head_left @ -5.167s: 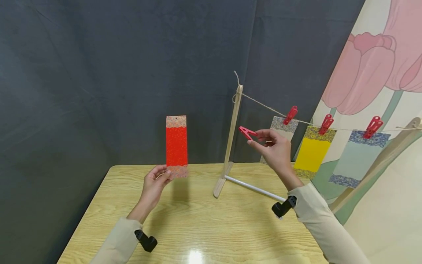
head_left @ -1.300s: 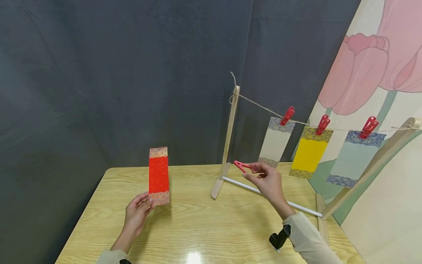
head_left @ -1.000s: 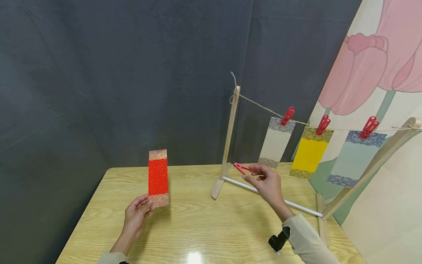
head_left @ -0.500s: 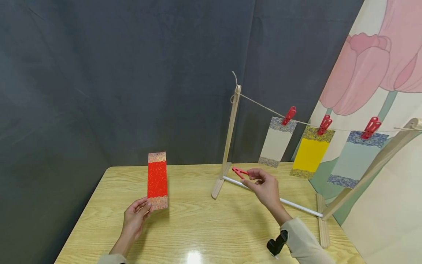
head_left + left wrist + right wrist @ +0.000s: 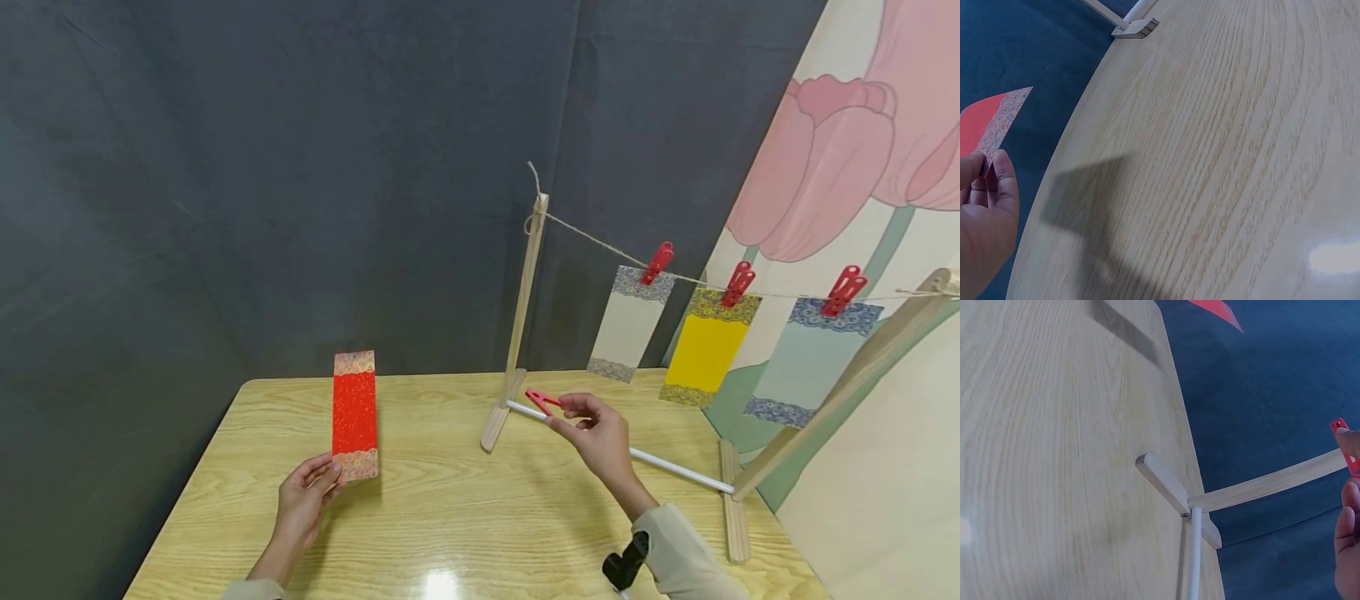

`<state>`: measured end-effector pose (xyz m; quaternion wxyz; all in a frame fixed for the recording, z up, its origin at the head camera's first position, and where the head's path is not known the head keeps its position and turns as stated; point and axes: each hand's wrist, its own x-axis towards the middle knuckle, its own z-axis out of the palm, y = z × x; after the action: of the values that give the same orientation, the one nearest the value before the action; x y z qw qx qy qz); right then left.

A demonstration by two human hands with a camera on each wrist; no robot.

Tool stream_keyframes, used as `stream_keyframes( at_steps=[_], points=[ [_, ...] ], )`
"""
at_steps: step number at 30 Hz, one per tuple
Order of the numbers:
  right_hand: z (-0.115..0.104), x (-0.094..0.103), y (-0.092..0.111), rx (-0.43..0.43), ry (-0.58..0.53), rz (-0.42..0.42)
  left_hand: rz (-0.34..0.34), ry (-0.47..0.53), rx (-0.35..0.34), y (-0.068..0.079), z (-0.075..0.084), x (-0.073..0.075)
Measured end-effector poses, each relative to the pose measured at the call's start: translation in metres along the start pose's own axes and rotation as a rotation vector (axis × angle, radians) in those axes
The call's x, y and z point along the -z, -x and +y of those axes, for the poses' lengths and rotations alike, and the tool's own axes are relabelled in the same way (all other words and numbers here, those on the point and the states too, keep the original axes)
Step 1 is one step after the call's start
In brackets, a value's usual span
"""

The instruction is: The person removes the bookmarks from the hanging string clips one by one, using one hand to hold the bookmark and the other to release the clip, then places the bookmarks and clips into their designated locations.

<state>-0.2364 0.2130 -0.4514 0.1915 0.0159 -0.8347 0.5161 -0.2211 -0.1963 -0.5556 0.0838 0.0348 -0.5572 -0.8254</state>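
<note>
My left hand (image 5: 300, 502) pinches the lower corner of a red paper card (image 5: 355, 412) with lace-patterned ends, holding it upright above the table. In the left wrist view the thumb and fingers (image 5: 1005, 181) grip the card's patterned edge (image 5: 1007, 119). My right hand (image 5: 600, 433) pinches a red clothespin (image 5: 542, 400) between thumb and fingertips, in front of the stand's left foot. The right wrist view shows the clothespin (image 5: 1339, 425) at the right edge, most of that hand cut off. Beyond it a white card (image 5: 632, 323), a yellow card (image 5: 707, 347) and a pale blue card (image 5: 813, 358) hang from clothespins.
A twine line (image 5: 596, 242) runs from the left wooden post (image 5: 527, 287) to the right post (image 5: 892, 358). A white rod (image 5: 678, 470) joins the feet of the stand on the wooden table (image 5: 450, 517). A dark curtain (image 5: 300, 183) hangs behind.
Both hands have come down from their higher positions, the left also shifting leftward with the red card. The right hand drifts slightly down and left with its clothespin. The hanging cards stay put.
</note>
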Motion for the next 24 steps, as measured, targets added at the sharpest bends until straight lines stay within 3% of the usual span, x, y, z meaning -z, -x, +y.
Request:
stream_keyframes(
  at_steps=[5, 9, 12, 16, 19, 24],
  points=[
    [0.003, -0.002, 0.003, -0.016, -0.001, 0.0, 0.077, -0.061, 0.116, 0.001, 0.006, -0.004],
    [-0.014, 0.0, 0.011, -0.005, 0.008, 0.001, 0.092, -0.07, 0.175, 0.0, 0.01, -0.005],
    [-0.016, 0.0, 0.014, 0.0, 0.014, 0.005, 0.082, -0.072, 0.158, 0.0, 0.008, -0.003],
    [0.009, -0.003, 0.011, -0.025, 0.021, 0.006, 0.013, -0.054, 0.076, -0.006, -0.012, 0.014],
    [0.02, -0.005, 0.012, -0.038, 0.035, 0.007, -0.005, -0.066, 0.077, -0.011, -0.024, 0.025],
    [0.027, -0.007, 0.015, -0.043, 0.058, 0.005, 0.047, -0.116, 0.117, -0.004, -0.011, 0.016]
  ],
)
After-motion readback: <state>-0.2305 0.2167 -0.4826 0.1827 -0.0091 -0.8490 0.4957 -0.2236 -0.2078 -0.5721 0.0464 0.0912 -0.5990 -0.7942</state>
